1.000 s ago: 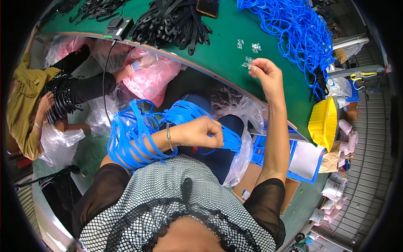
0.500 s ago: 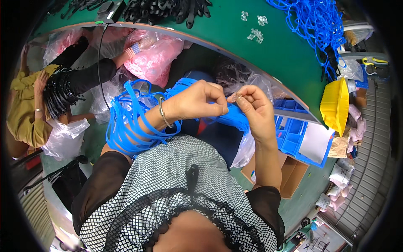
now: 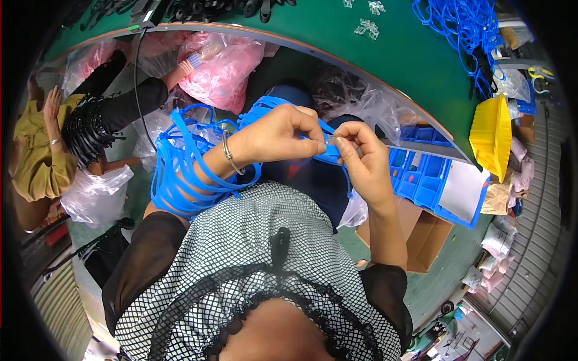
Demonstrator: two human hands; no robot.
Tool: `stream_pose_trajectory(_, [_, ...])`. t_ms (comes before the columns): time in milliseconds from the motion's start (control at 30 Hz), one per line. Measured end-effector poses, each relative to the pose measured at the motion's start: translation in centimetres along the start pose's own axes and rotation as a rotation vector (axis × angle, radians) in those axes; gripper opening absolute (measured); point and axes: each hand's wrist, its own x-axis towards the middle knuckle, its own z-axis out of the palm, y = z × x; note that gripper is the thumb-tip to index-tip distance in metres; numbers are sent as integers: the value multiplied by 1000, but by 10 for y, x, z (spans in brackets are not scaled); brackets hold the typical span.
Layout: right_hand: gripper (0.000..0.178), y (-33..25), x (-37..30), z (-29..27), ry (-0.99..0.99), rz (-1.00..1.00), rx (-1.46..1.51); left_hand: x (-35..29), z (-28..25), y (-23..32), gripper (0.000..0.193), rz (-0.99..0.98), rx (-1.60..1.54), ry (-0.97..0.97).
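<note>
Over my left forearm hang many looped blue straps (image 3: 177, 174), which look like lanyards. My left hand (image 3: 280, 135) is closed in a pinch on a blue strap, its fingertips pointing toward my right hand. Close beside it, my right hand (image 3: 364, 159) pinches a small clear plastic piece (image 3: 329, 139) between thumb and fingers. The fingertips of both hands nearly meet there, and the exact fit of strap and piece is too small to make out. More blue strap lies over my lap beneath the hands, partly hidden by them.
Several small clear pieces (image 3: 367, 28) lie on the green table (image 3: 301, 18), beside a tangle of blue cords (image 3: 460, 36). A yellow bin (image 3: 490, 138) hangs at its right edge. Blue compartment trays (image 3: 421, 180) and a cardboard box (image 3: 424, 240) stand below. Another person (image 3: 42, 144) sits at left.
My hands stay close together, with my right hand's pinch slightly lower. The blue bundle under the fingers has shifted, and a strap end now hangs below. The view has tilted a little.
</note>
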Motion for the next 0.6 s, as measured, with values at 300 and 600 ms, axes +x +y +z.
stream_pose_trajectory(300, [11,-12,-1,-10,-57,-103,-194,2,-1,6,11,-39,15,-49])
stream_pose_trajectory(600, [14,-14,-2,-1,-16,-272,-399,0,0,0,11,-42,33,-63])
